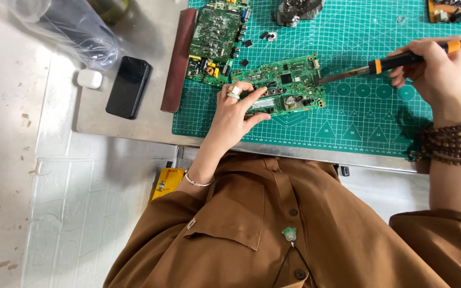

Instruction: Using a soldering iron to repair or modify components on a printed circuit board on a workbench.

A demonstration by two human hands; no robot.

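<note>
Green cutting mat [358, 117] | left hand [236, 114] fingers clamp circuit board [289, 85] | right hand [433, 72] fingers grip soldering iron [390, 63]

An electronics repair workshop: green circuit boards [283, 88] lie on a gridded cutting mat [358, 122] over a metal table [129, 125], beside a soldering iron [380, 66]
</note>
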